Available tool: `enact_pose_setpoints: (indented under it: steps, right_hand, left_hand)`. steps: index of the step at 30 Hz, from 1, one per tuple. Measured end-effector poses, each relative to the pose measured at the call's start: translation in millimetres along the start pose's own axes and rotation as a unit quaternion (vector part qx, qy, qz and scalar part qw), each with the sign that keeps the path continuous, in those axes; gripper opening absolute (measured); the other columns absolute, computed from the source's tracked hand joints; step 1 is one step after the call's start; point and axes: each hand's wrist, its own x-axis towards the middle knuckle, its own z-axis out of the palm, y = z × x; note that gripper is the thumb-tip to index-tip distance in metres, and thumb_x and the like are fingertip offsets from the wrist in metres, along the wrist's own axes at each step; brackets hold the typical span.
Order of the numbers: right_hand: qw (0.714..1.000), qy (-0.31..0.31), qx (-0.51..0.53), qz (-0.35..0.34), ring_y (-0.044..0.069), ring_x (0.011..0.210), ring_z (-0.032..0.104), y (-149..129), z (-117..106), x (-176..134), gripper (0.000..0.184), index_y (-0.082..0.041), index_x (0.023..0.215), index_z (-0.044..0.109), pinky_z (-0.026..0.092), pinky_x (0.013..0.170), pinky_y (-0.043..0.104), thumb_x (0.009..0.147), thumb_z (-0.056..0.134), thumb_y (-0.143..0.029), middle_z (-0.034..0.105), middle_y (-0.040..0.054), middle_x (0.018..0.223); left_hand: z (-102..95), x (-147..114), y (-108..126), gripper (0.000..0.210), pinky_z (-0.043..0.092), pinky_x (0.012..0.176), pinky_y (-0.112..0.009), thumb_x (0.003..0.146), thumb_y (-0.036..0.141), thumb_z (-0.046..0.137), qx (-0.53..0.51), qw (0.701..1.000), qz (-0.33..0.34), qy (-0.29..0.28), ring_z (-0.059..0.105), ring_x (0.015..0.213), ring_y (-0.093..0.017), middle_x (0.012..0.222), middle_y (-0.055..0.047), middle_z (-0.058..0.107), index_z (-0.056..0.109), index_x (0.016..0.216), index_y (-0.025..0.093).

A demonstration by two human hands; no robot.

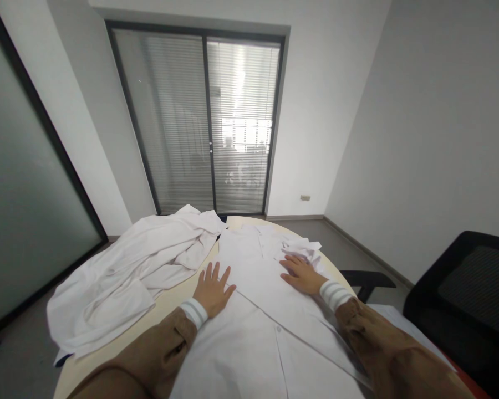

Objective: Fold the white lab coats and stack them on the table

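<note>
A white buttoned shirt lies spread over the table, its collar toward the far edge and its lower part toward me. A diagonal fold line crosses its middle. My left hand rests flat on the shirt's left side, fingers spread. On the other side, my right hand lies palm down with fingers apart, beside a bunched sleeve near the shirt's upper right. Neither hand grips the cloth.
A heap of crumpled white cloth covers the left of the pale round table. At the right stands a black office chair, its armrest close to the table's edge. Beyond are glass doors with blinds.
</note>
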Motion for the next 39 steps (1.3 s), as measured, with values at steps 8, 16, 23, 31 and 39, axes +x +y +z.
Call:
enact_pose_setpoints:
  steps: [8,16,23,31,39]
  right_hand:
    - [1.0,-0.018,0.008,0.023,0.022,0.079,0.062,-19,-12,5,0.017,-0.018,0.078,0.067,0.042,0.072,0.031,0.084,0.065,-0.034,0.07,0.0094,0.084]
    - [0.997,-0.003,0.068,0.046,0.018,0.081,0.061,-9,-30,11,0.023,-0.016,0.096,0.06,0.044,0.074,0.029,0.091,0.054,-0.038,0.068,0.0071,0.088]
    - [0.926,-0.317,0.164,0.128,0.022,0.085,0.066,13,-60,-16,0.073,-0.018,0.105,0.06,0.054,0.065,0.029,0.045,0.09,-0.047,0.068,0.0066,0.102]
    - [0.897,-0.359,0.133,0.222,0.016,0.062,0.065,25,-74,-40,0.053,-0.018,0.087,0.064,0.052,0.057,0.027,0.04,0.086,-0.021,0.07,0.005,0.084]
    - [0.893,-0.363,0.212,0.163,0.022,0.086,0.07,14,-76,-35,0.061,-0.02,0.11,0.06,0.054,0.062,0.026,0.052,0.079,-0.022,0.069,0.0095,0.11]
  left_hand:
    - [-13.2,8,-12,0.058,0.038,0.106,-0.049,0.094,0.028,0.043,0.048,0.997,-0.051,0.02,0.036,0.141,-0.037,0.157,-0.025,0.03,0.041,0.149,0.008]
    - [-7.4,6,-22,0.049,0.036,0.109,-0.044,0.097,0.024,0.037,0.083,0.993,-0.06,0.052,0.038,0.141,-0.028,0.156,-0.015,0.038,0.048,0.143,0.01]
    - [-1.8,6,-29,0.048,0.036,0.108,-0.045,0.098,0.026,0.037,0.077,0.994,-0.056,0.06,0.04,0.139,-0.028,0.153,-0.016,0.042,0.05,0.141,0.009]
    - [1.1,6,-34,0.048,0.039,0.104,-0.049,0.097,0.027,0.041,0.07,0.994,-0.039,0.072,0.042,0.138,-0.031,0.152,-0.013,0.045,0.05,0.143,0.021]
    - [-0.3,8,-33,0.047,0.039,0.106,-0.044,0.095,0.021,0.041,0.058,0.994,-0.055,0.079,0.044,0.135,-0.03,0.146,-0.022,0.049,0.052,0.137,0.003]
